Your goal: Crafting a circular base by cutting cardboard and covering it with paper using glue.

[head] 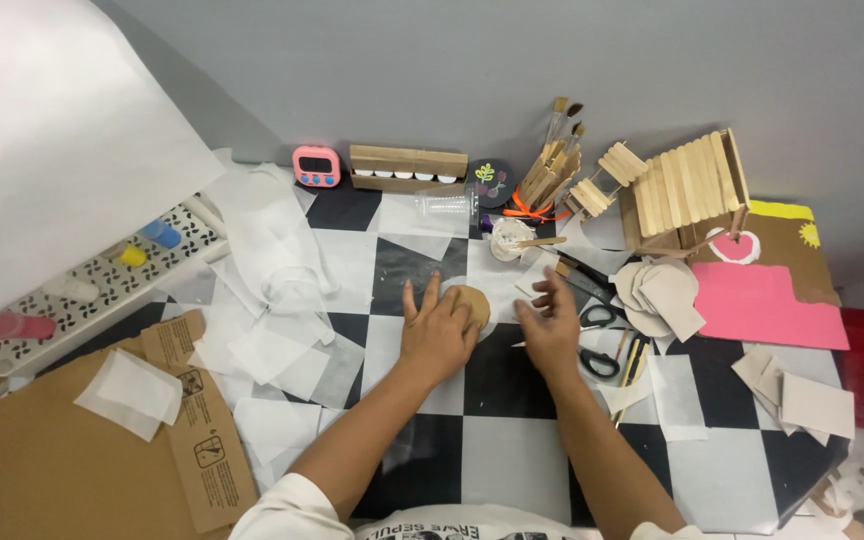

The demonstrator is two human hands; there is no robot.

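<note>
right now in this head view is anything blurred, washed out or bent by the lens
Head view: light is soft and even, with only faint shadows under the left hand and right hand; the round brown cardboard disc is sharp; the big white paper sheet at upper left is nearly blown out; the checked black-and-white tabletop curves near the frame edges from wide-angle distortion.

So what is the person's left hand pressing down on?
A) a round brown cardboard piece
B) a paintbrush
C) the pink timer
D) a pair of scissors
A: the left hand lies flat on a round brown cardboard piece on the checkered table; the scissors lie to the right of the right hand.
</note>
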